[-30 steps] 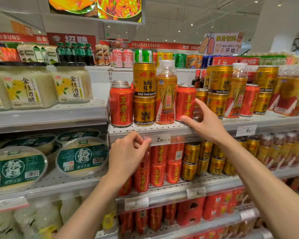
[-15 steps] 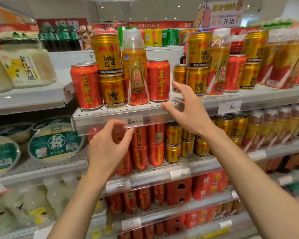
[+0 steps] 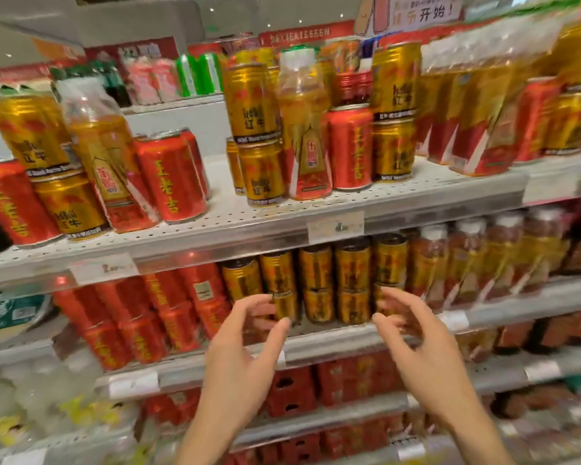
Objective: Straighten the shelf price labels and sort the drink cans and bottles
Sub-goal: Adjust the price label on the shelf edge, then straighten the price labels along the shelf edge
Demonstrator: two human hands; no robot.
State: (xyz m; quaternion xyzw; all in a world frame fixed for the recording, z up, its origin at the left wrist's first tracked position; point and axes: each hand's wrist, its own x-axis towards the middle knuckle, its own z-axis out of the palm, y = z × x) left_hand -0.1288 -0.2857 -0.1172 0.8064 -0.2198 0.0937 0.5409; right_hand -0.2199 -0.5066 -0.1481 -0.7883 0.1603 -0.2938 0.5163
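Observation:
The upper shelf (image 3: 249, 226) carries mixed drinks: red cans (image 3: 171, 177), stacked gold cans (image 3: 259, 142) and an orange bottle (image 3: 304, 135). Two price labels (image 3: 335, 227) (image 3: 103, 268) sit on its front rail. On the shelf below stand red cans (image 3: 168, 310) at left, stacked gold cans (image 3: 317, 283) in the middle and bottles (image 3: 467, 263) at right. My left hand (image 3: 245, 344) and right hand (image 3: 416, 337) hover in front of the lower gold cans with fingers loosely curled, holding nothing. The frame is blurred.
A further price label (image 3: 133, 384) hangs on the second shelf's rail at left. Red multipacks (image 3: 292, 387) fill the shelf beneath. White tubs with green lids (image 3: 7, 313) and pale bottles (image 3: 31, 397) occupy the left bay.
Both hands have dropped from the top shelf's edge and its label to the second shelf, in front of the gold cans. The view has swung right and closer.

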